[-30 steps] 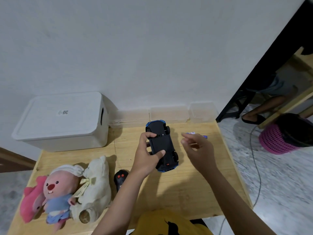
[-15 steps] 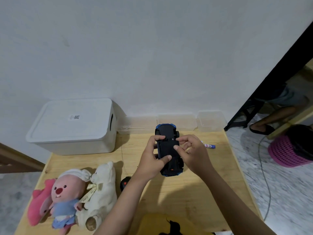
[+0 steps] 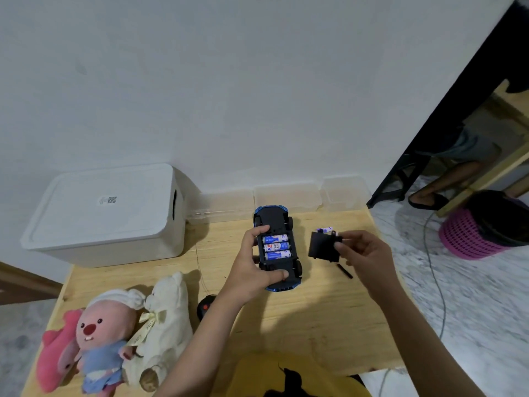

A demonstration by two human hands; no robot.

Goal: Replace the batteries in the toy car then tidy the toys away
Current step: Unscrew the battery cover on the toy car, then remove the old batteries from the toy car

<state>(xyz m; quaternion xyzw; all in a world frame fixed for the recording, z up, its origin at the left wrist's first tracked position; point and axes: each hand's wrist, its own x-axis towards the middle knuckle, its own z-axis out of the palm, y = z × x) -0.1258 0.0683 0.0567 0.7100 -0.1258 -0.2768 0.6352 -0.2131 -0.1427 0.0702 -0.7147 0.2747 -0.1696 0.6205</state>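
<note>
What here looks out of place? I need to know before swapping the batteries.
Nothing is damaged. The toy car lies upside down, its battery cover off in the right hand, exposing three batteries.

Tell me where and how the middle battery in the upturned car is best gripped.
Probably from above, at one end of the middle battery. It lies crosswise in the open bay of the toy car, flanked closely by two others, so its sides look hard to pinch. The left hand steadies the car.
</note>
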